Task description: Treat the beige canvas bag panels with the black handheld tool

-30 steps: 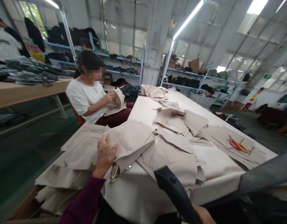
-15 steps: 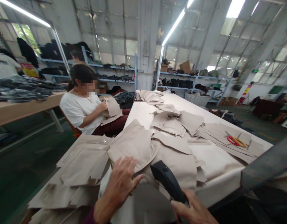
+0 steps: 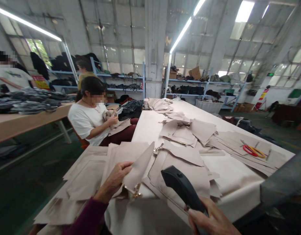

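Note:
My left hand [image 3: 116, 178], in a purple sleeve, is closed on the edge of a beige fabric piece [image 3: 139, 164], whose corner stands raised. Below the lifted fabric, brass-coloured metal clasps [image 3: 135, 192] show. My right hand [image 3: 207, 213] is wrapped around the grip of a black hand-held tool [image 3: 181, 186] with a blunt, angled head; its exact kind does not show. The tool's head is over a stack of beige fabric pieces [image 3: 189, 168] on the white table [image 3: 150, 120]. Another metal clasp [image 3: 158, 148] lies at the stack's left side.
More beige panels [image 3: 88, 179] are piled at the left. Scissors with red and yellow handles [image 3: 253, 151] lie at the right on flat fabric strips. A grey metal post [image 3: 282, 173] crosses the right side. A seated person [image 3: 88, 120] handles fabric beyond the table's left edge.
My left hand has gone from lying spread on the beige piece to gripping and lifting its edge, uncovering metal clasps. The black tool has shifted slightly right and down in view.

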